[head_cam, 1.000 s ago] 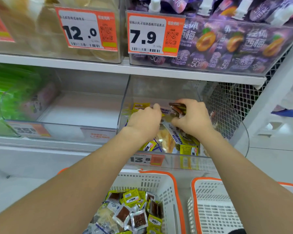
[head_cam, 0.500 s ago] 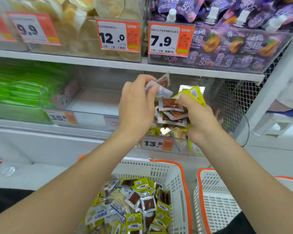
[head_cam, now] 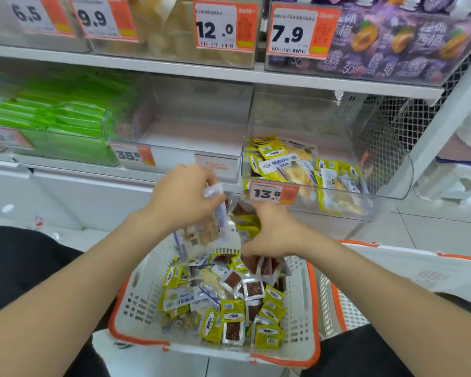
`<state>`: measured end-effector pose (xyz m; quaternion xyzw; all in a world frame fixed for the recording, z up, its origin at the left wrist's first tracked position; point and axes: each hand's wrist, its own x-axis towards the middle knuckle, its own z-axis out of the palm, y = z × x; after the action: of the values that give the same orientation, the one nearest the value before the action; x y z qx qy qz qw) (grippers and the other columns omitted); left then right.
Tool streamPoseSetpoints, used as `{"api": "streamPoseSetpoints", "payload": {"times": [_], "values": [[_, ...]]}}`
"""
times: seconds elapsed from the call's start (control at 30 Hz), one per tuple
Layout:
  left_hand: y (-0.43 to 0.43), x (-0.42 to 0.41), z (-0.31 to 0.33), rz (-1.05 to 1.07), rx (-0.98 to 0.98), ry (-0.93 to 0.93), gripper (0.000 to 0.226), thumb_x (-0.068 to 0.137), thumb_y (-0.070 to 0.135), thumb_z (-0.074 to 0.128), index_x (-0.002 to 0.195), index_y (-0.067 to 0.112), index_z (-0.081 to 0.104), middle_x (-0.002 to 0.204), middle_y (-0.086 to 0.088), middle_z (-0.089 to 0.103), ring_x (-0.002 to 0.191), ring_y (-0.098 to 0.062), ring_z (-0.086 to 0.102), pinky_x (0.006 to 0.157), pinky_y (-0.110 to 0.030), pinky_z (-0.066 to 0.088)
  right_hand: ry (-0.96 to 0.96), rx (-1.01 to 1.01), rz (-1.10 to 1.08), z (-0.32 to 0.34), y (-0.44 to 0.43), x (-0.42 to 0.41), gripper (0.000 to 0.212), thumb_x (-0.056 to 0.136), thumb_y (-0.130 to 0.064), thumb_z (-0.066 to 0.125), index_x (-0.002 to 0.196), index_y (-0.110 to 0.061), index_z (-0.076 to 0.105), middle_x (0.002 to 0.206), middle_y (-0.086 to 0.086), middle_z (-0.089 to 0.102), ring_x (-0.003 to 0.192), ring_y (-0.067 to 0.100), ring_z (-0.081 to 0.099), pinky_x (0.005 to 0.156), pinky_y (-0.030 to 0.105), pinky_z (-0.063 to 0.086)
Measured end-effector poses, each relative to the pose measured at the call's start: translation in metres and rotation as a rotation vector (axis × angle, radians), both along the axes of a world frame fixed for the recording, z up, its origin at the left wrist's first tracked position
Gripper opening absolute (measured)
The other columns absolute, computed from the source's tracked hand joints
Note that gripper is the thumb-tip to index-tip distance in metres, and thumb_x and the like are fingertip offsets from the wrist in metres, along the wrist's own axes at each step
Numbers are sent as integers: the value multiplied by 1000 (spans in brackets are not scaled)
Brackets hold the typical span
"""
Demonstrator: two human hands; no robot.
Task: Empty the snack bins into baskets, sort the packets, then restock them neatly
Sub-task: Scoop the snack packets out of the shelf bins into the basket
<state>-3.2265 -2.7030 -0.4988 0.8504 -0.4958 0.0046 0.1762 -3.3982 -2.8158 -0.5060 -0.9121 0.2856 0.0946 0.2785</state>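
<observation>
Many yellow and clear brown-filled packets (head_cam: pixel 226 303) fill the white basket (head_cam: pixel 136 297).

Yellow and clear packets (head_cam: pixel 229 303) heap in the white basket (head_cam: pixel 136 297). More lie in the clear shelf bin (head_cam: pixel 392 170).

Hands (head_cam: pixel 185 202) with packets (head_cam: pixel 244 213) now over basket (head_cam: pixel 136 295).
</observation>
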Motion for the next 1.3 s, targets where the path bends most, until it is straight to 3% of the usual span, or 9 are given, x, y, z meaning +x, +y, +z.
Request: {"api": "streamPoseSetpoints", "payload": {"times": [0.13, 0.33, 0.5, 0.67, 0.77, 0.87, 1.0, 1.1, 1.3], "values": [[3, 2, -31, -189, 416, 171, 27, 89, 57, 68, 103, 34, 70, 85, 15, 71, 87, -13, 61, 83, -36, 56, 320, 38, 228, 4, -7, 4, 107, 74, -54, 88, 159, -19, 34, 151, 1, 51, 132, 22, 57, 105, 41, 52], [-30, -26, -22, -278, 48, 52, 12, 91, 41, 52, 86, 34, 60, 73, 12, 65, 79, -21, 67, 68, -38, 55, -461, 499, -257, 67, -57, -1, 15, 97, -16, 69, 105, -5, 75, 87, 15, 77, 61, 27, 73, 50, 31, 57], [-88, -60, 21, -306, -233, 138, 15, 93, 28, 52, 83, 23, 62, 76, 6, 65, 74, -20, 60, 69, -41, 53, -442, -88, -652, 42, -157, -19, 17, 82, -16, 64, 85, -13, 80, 80, 12, 77, 81, 28, 75, 78, 38, 63], [-146, -69, 28, -81, 324, 123, 21, 96, 17, 50, 77, 13, 46, 76, -6, 45, 83, -32, 51, 70, -35, 42, 154, -151, -539, 0, -215, -37, 44, 77, -19, 58, 118, -5, 67, 109, 20, 72, 94, 35, 68, 75, 34, 57], [-173, -64, 29, -161, 617, 110, 21, 101, 14, 44, 84, 9, 55, 82, -6, 49, 79, -25, 53, 69, -33, 42, 205, -73, -394, -4, -220, -32, 69, 87, -8, 57, 154, -21, 43, 108, 11, 67, 83, 30, 65, 59, 26, 46], [-192, -57, 23, -254, 822, 62, 28, 104, 13, 39, 81, 8, 54, 88, -11, 49, 87, -30, 53, 77, -36, 46, 77, 40, -370, -12, -226, -25, 77, 82, -6, 71, 150, -34, 48, 83, 12, 71, 54, 23, 56, 49, 26, 47], [-204, -49, 15, -226, 796, 3, 25, 96, -3, 48, 73, 6, 50, 69, -8, 41, 57, -22, 38, 50, -29, 31, -42, 273, -478, -10, -233, -23, 88, 70, -28, 97, 143, -42, 49, 123, 4, 70, 96, 20, 68, 83, 44, 61], [-202, -45, 12, -141, 667, 79, 21, 97, 1, 55, 80, 10, 46, 67, -5, 38, 53, -18, 34, 39, -23, 28, 170, 37, -341, -8, -248, -22, 125, 60, -62, 95, 161, -43, 24, 164, 0, 34, 149, 27, 35, 117, 54, 41], [-202, -43, 1, -131, 524, 407, 36, 102, 47, 54, 100, 11, 60, 99, -6, 59, 85, -22, 57, 69, -30, 46, 105, 152, -246, -19, -259, -8, 138, 47, -64, 100, 160, -43, 24, 155, -18, 43, 141, 18, 48, 117, 45, 43]]}}
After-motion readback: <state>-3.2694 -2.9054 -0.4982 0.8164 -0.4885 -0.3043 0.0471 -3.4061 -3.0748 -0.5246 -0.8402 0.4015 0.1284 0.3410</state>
